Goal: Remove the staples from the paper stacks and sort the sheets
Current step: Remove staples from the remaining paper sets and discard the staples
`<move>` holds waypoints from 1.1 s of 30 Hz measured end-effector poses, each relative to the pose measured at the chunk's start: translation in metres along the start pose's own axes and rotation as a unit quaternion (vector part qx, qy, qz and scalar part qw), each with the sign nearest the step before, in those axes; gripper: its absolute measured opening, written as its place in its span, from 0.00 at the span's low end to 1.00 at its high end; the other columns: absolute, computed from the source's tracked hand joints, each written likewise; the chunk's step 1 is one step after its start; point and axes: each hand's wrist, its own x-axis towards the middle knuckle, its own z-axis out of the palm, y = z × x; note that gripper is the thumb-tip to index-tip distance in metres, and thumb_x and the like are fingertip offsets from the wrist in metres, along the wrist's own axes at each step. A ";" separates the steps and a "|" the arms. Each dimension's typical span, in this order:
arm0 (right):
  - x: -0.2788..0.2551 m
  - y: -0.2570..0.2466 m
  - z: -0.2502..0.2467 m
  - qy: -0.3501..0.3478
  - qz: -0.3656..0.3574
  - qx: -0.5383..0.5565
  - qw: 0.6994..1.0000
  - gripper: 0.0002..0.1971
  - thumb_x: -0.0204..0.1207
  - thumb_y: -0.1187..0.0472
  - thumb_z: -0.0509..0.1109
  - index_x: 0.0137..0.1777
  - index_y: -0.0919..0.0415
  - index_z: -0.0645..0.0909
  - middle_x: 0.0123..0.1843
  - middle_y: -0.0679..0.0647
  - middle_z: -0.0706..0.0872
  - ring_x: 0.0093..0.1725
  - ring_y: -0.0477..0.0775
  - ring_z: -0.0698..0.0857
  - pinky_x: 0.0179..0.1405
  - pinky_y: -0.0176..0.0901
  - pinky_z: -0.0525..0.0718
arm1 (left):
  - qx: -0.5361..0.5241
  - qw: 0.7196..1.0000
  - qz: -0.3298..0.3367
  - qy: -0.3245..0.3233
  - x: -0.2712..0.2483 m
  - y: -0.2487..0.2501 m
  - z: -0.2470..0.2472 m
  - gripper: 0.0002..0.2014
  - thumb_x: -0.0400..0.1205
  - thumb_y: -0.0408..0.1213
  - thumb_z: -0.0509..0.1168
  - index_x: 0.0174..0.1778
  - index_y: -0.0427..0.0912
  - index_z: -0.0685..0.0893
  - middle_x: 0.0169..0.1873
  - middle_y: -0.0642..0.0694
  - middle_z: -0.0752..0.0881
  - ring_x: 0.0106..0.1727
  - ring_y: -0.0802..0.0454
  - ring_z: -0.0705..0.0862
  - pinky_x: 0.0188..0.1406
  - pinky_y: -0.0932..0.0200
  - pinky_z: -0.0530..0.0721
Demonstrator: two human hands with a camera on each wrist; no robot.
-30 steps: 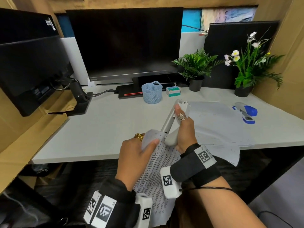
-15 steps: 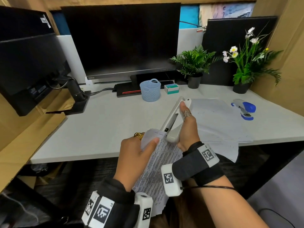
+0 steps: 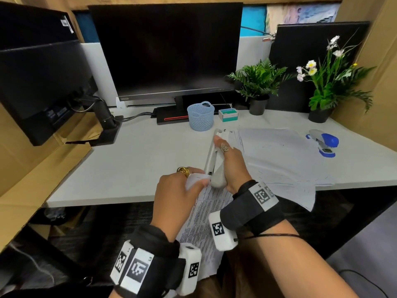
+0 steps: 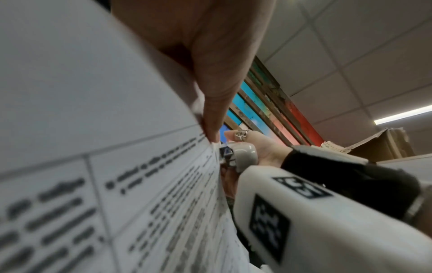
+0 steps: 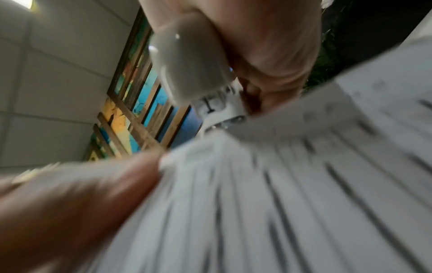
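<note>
Since a second ago both hands have shifted slightly farther from the body, the white stapler [image 3: 215, 160] now reaching over the loose sheets on the desk [image 3: 137, 160]. Fingers of the right hand [image 3: 233, 168] are wrapped round the stapler's body, thumb along its top, its metal nose [image 4: 225, 155] set against the corner of the printed paper stack [image 3: 202, 222]. Just left of that nose, the left hand [image 3: 174, 201] pinches the same corner between thumb and fingers. From the pinch the stack hangs down toward the wrists, off the desk edge. Right of the grip lie loose sheets [image 3: 277, 155]; beyond them, a blue stapler [image 3: 323, 143].
</note>
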 end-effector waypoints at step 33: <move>-0.041 -0.022 -0.073 -0.110 -0.391 -0.212 0.889 0.11 0.62 0.77 0.74 0.40 0.62 0.89 0.40 0.51 0.91 0.41 0.46 0.90 0.45 0.35 0.86 | -0.129 0.963 0.225 0.070 -0.004 0.003 0.013 0.07 0.74 0.37 0.74 0.47 0.44 0.91 0.48 0.55 0.88 0.52 0.60 0.87 0.51 0.61 0.85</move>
